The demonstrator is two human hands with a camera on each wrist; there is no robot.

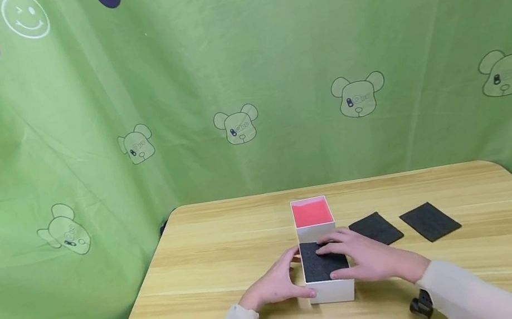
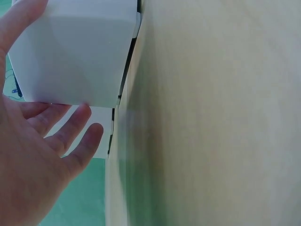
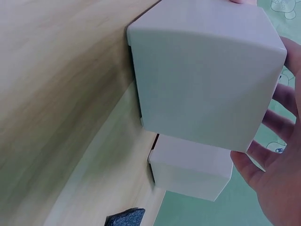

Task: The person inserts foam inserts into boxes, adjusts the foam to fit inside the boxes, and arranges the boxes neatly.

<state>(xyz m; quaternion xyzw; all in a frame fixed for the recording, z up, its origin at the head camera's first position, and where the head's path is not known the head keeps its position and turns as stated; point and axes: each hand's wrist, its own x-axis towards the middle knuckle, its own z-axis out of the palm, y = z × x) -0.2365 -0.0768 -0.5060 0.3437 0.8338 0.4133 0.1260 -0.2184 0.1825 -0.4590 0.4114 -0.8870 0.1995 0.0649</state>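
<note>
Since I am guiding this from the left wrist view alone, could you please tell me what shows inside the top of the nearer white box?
Observer: In the head view, a black pad shows within the rim of the nearer white box.
Operator: Thank you; may I ask where the right hand is?
Observer: The right hand reaches over that box from its right side.
Operator: And could you see into the farther box?
Observer: Yes, a pink-red surface shows inside the farther white box.
</note>
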